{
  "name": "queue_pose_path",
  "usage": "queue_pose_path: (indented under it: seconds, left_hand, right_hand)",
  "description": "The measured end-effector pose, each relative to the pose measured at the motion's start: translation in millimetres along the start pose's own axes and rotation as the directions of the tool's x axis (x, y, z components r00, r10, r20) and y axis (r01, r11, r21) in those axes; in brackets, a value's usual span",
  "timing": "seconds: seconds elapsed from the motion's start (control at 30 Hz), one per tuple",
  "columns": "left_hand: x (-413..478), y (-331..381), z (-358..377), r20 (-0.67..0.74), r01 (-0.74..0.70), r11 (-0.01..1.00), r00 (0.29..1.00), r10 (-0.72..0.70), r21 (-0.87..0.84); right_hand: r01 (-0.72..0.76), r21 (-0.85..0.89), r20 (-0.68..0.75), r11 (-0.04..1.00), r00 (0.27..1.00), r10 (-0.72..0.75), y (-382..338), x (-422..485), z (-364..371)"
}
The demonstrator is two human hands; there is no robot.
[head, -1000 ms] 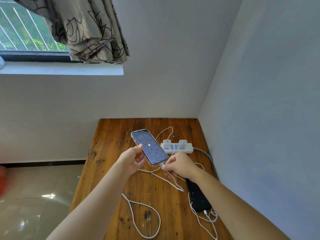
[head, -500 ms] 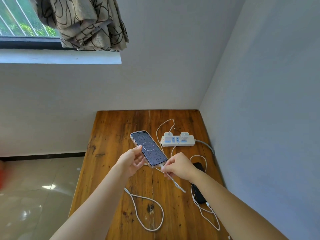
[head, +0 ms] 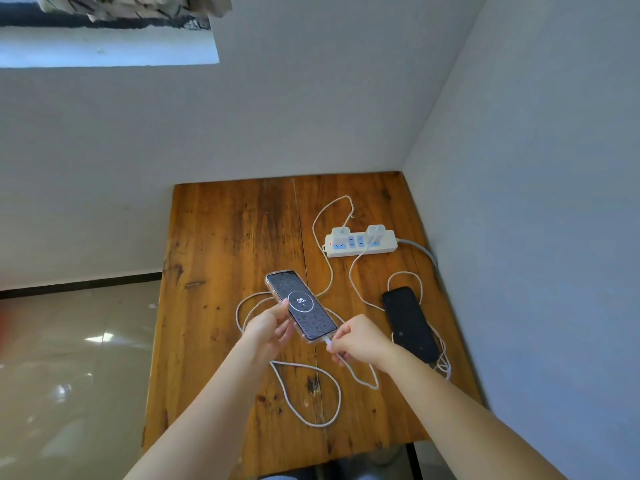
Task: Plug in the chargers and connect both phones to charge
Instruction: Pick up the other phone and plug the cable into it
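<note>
My left hand [head: 269, 327] grips a phone in a clear case [head: 300, 304] above the wooden table [head: 221, 237]; its lit screen shows a ring with "96". My right hand [head: 356, 341] pinches the white cable's plug [head: 327, 342] at the phone's bottom edge. The white cable [head: 311, 396] loops over the table toward me. A black phone [head: 408, 323] lies face up at the right, its screen dark, a white cable at its near end. At the back, a white power strip [head: 360, 242] carries two white chargers [head: 374, 232].
The table stands in a corner, with a grey wall [head: 536, 202] along its right edge and another behind it. A shiny tiled floor [head: 69, 358] lies to the left. A window sill [head: 104, 46] is at the top left.
The phone's screen now shows a ring with "96". The view has tilted down, so more of the table and both cables show. Both hands keep their hold.
</note>
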State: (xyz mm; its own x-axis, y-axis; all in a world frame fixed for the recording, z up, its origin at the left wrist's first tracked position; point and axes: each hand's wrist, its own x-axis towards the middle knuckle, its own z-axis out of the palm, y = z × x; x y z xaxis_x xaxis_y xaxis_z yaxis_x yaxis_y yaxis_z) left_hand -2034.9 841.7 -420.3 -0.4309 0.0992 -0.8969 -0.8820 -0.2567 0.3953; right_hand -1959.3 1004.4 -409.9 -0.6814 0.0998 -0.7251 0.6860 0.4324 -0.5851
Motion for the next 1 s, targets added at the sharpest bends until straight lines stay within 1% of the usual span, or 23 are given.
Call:
queue_pose_path:
  seconds: [0.2, 0.3, 0.43, 0.63, 0.77, 0.87, 1.0]
  left_hand:
    - [30.9, -2.0, -1.9, -0.018, 0.038, 0.997, 0.999, -0.037, 0.072]
    - [49.9, -0.1, -1.5, -0.010, 0.033, 0.989, 0.999, -0.031, 0.143]
    - [72.3, 3.1, 1.8, -0.004, 0.005, 0.971, 1.000, -0.004, 0.237]
    - [97.4, 6.7, 1.9, 0.018, -0.007, 0.965, 1.000, 0.002, 0.261]
    - [107.4, 8.9, -0.7, -0.040, -0.023, 0.955, 0.999, 0.036, 0.297]
    - [109.4, 7.1, 0.0, -0.115, -0.047, 0.924, 0.988, 0.098, 0.380]
    - [108.5, 3.6, 1.2, -0.150, -0.066, 0.903, 0.979, 0.142, 0.425]
  right_hand:
    - [-0.085, 0.007, -0.050, 0.996, 0.995, 0.086, 15.0, 20.7, 16.6]
    - [-0.125, 0.012, -0.076, 0.992, 0.989, 0.125, 22.3, 36.7, 25.0]
    - [-0.152, -0.021, -0.118, 0.988, 0.982, 0.148, 27.3, 55.9, 35.6]
    - [-0.167, -0.066, -0.209, 0.984, 0.966, 0.150, 30.5, 77.4, 42.8]
    - [-0.153, -0.081, -0.237, 0.985, 0.963, 0.130, 30.0, 85.2, 47.1]
    - [-0.155, -0.102, -0.247, 0.983, 0.961, 0.126, 29.9, 88.3, 51.7]
    - [-0.157, -0.141, -0.236, 0.977, 0.964, 0.121, 31.2, 89.7, 57.0]
